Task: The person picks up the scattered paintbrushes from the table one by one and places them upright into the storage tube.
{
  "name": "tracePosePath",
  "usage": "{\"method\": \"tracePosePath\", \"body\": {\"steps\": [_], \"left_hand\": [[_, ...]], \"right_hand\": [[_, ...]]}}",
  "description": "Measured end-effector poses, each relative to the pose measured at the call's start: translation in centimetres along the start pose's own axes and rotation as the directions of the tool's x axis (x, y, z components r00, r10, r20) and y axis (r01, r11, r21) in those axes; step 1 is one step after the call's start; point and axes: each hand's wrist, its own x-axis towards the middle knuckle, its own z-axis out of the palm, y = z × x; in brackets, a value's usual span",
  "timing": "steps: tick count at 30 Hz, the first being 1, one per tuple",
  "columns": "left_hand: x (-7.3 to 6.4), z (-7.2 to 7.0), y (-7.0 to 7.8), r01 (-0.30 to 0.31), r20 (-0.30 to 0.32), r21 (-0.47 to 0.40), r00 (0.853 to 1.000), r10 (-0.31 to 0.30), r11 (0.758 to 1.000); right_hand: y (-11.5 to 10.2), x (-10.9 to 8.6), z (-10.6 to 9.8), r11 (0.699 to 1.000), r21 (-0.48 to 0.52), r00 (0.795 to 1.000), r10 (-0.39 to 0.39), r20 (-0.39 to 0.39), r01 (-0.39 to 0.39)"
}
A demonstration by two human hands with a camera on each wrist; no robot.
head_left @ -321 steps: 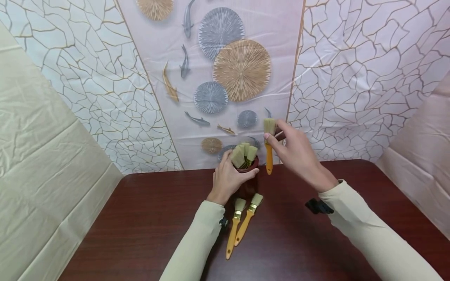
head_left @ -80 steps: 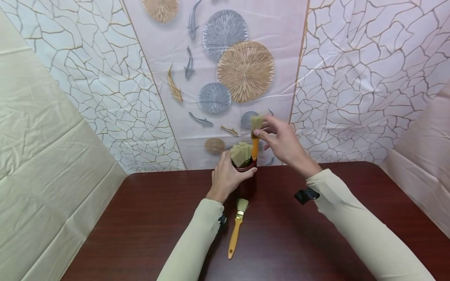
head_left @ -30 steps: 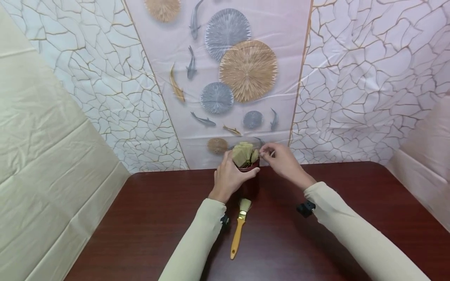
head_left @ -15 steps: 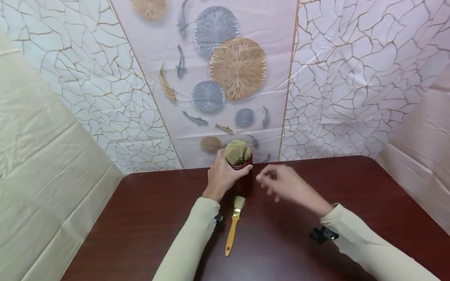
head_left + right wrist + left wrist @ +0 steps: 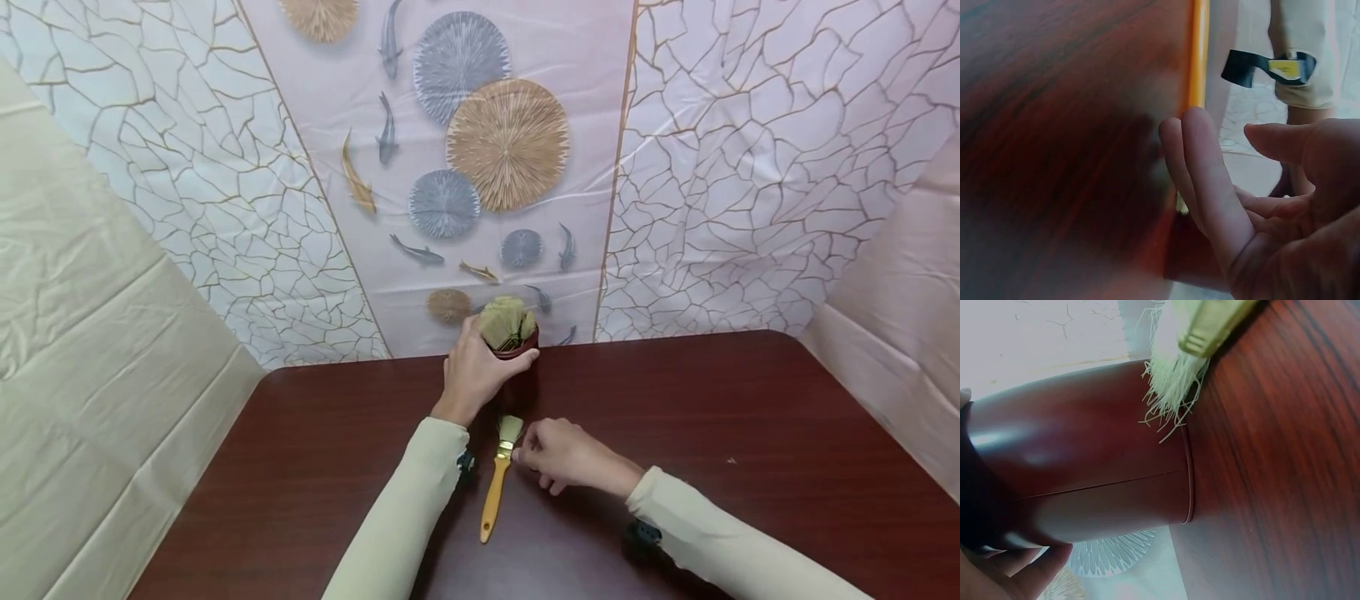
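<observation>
My left hand (image 5: 471,371) grips the dark red-brown cup (image 5: 1097,456) near its rim, thumb and fingers on opposite sides. The cup stands upright at the back of the table, and pale bristles of several paintbrushes (image 5: 501,323) stick out of its top. In front of it lies one loose paintbrush (image 5: 493,498), yellow handle toward me and bristles toward the cup. My right hand (image 5: 572,457) hovers just right of that brush, fingertips beside its gold ferrule. In the right wrist view, the thumb (image 5: 1272,140) stands apart from the fingers, with nothing pinched between them.
The dark wooden table (image 5: 315,475) meets a patterned cloth backdrop (image 5: 525,275) right behind the cup. Pale cloth walls (image 5: 112,375) rise on both sides. A tiny light speck (image 5: 731,461) lies on the table at right.
Earlier, the right hand carried paintbrushes up to the cup and released them there; two lay on the table, now one. It has since come down to the loose paintbrush. The left hand kept its grip.
</observation>
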Motion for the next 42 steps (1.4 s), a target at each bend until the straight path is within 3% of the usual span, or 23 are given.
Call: {"method": "tracePosePath", "body": {"steps": [3,9,13,17,29,35,39,42], "left_hand": [[0.0,0.0,0.0,-0.006,0.000,-0.006,1.000,0.006,1.000],[-0.2,-0.2,0.2,0.000,0.011,-0.018,1.000,0.000,1.000],[0.0,0.0,0.7,-0.011,0.020,-0.033,1.000,0.011,0.999],[0.1,0.1,1.1,-0.015,0.017,-0.035,1.000,0.016,0.999],[-0.2,0.2,0.9,-0.006,0.004,-0.027,1.000,0.006,1.000],[-0.1,0.4,1.0,-0.004,0.012,-0.024,1.000,0.004,1.000],[0.0,0.2,0.6,-0.003,0.006,-0.021,1.000,0.003,1.000],[0.0,-0.1,0.1,0.003,-0.004,-0.021,1.000,-0.003,1.000]], "right_hand": [[0.1,1.1,0.6,0.999,-0.041,1.000,-0.003,-0.004,0.003],[0.1,2.6,1.4,0.973,-0.228,0.998,-0.037,-0.042,0.026],[0.0,2.8,1.3,0.962,-0.270,0.997,-0.046,-0.067,0.026],[0.0,2.8,0.9,0.966,-0.259,0.998,-0.017,-0.062,0.000],[1.1,1.5,0.5,0.991,-0.100,0.996,0.086,-0.029,-0.089],[1.3,-0.3,-0.2,0.996,-0.061,0.998,0.057,-0.005,-0.058],[0.4,-1.4,-1.5,0.999,-0.053,0.998,-0.002,-0.060,-0.002],[-0.5,-1.9,-2.8,0.995,-0.067,0.989,-0.087,-0.120,0.080]]}}
